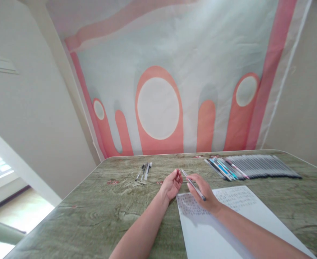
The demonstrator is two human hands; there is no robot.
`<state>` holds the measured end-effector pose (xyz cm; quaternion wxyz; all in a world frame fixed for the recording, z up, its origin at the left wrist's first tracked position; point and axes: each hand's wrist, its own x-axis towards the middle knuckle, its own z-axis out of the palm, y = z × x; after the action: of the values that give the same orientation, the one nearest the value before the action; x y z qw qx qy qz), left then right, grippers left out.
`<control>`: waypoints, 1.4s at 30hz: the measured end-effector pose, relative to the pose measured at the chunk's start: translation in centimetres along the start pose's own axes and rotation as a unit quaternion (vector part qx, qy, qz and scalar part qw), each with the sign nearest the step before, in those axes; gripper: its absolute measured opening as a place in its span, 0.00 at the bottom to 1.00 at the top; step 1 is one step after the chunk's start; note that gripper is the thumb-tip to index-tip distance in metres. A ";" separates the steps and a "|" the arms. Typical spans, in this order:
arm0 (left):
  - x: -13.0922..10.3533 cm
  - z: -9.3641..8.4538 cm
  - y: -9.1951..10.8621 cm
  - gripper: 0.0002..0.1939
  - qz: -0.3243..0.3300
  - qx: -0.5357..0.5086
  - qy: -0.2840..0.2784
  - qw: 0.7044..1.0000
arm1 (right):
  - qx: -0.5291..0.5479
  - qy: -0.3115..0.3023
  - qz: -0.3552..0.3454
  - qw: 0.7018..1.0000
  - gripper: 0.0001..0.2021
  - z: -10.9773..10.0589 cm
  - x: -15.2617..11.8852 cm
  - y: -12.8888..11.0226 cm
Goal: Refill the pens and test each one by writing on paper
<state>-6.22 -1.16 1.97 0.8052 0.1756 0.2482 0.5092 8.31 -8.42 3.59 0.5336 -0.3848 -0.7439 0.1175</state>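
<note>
A slim pen [193, 185] with a clear barrel and a dark end is gripped in my right hand [205, 192], above the top left of a white sheet of paper [223, 230]. The pen's far end points up toward my left hand [172, 185]. My left hand's fingers are curled together close to that end. Whatever they pinch, if anything, is too small to make out. Rows of handwriting run across the top of the sheet, partly hidden by my right hand and forearm.
Many clear pens [261, 166] lie side by side at the back right, with several coloured pens [224, 169] at their left end. A few loose pens and parts [147, 171] lie at the back left. Behind the wooden-patterned table [99, 216] hangs a printed backdrop [158, 108].
</note>
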 end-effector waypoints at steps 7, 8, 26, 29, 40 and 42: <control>-0.5 0.7 -0.2 0.03 -0.035 -0.042 0.012 0.998 | 0.014 -0.013 -0.028 0.999 0.13 0.0 -0.2 0.0; -0.6 0.7 -0.1 0.03 -0.042 -0.045 0.013 0.998 | 0.017 -0.017 -0.031 0.999 0.13 0.0 -0.2 -0.1; -2.1 2.2 -0.4 0.06 -0.018 0.013 -0.049 0.999 | 0.021 -0.015 -0.064 0.998 0.12 0.5 -0.6 -0.2; -2.3 2.5 -0.5 0.06 -0.023 -0.002 -0.052 0.998 | 0.015 -0.030 -0.076 0.997 0.13 0.4 -0.5 -0.4; -2.2 2.4 -0.5 0.06 -0.039 -0.016 -0.056 0.998 | 0.011 -0.040 -0.077 0.996 0.12 0.3 -0.5 -0.5; -2.2 2.4 -0.5 0.06 -0.039 -0.015 -0.052 0.998 | 0.010 -0.039 -0.079 0.996 0.12 0.3 -0.4 -0.5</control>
<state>-5.23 -3.46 4.13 0.8385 0.1798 0.2053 0.4717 7.89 -8.98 3.43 0.5152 -0.3149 -0.7912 0.0973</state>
